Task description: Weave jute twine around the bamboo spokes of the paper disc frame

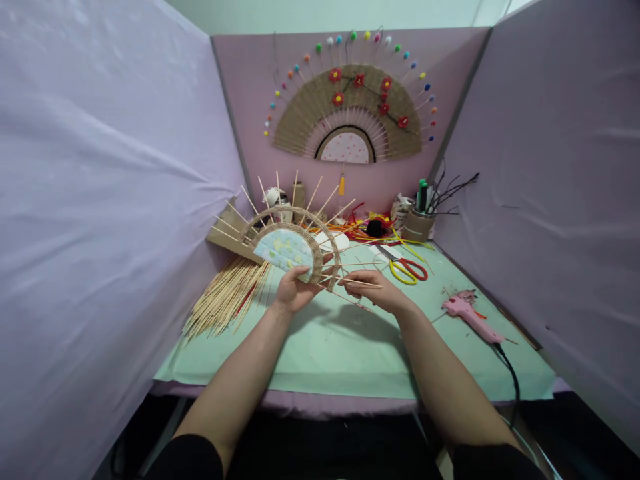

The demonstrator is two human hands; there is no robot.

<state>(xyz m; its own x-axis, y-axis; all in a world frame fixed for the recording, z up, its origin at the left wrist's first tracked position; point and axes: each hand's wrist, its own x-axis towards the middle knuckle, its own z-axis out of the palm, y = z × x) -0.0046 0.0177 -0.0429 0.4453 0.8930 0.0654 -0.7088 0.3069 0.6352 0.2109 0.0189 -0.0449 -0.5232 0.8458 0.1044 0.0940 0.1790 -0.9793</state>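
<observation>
My left hand (296, 289) is closed on the lower right part of a half-round fan (287, 248), thumb on its front. The fan has a pale blue flowered cloth centre, a twine-wrapped rim and thin wooden sticks spreading outward, with a second twine band (334, 241) woven across them. It is held tilted above the table. At the fan's right end, my right hand (367, 288) has its fingers pinched together by the lowest sticks and the end of the twine band. What exactly lies between those fingertips is too small to make out.
A pile of wooden sticks (220, 300) lies left on the green-covered table. To the right are scissors (407, 267) and a corded pink glue gun (473, 319). Coloured pipe cleaners (350, 230) and a can of twigs (419, 223) stand behind. A finished fan (350, 107) hangs on the back panel.
</observation>
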